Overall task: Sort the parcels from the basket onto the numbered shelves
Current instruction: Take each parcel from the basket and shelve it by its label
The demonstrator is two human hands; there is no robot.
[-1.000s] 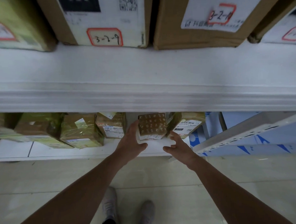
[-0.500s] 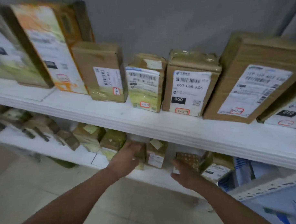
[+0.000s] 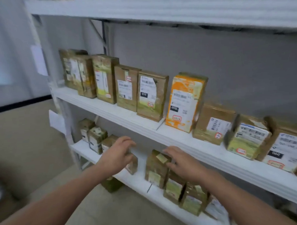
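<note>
White shelves (image 3: 170, 136), brown parcels (image 3: 126, 88) (white labels, red-outlined stickers), one orange-and-white parcel (image 3: 184, 102), grey wall (image 3: 226, 59), beige floor (image 3: 27, 141).

The left forearm (image 3: 63, 196) and the right forearm (image 3: 245, 194) are bare along their whole visible length. The left hand (image 3: 118, 157) and right hand (image 3: 184, 164) are bare too; blur softens the fingers, hiding finer detail.

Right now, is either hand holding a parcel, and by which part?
Neither grips one. The right hand touches the top of a small parcel with straight fingers; the left hand is open.
</note>
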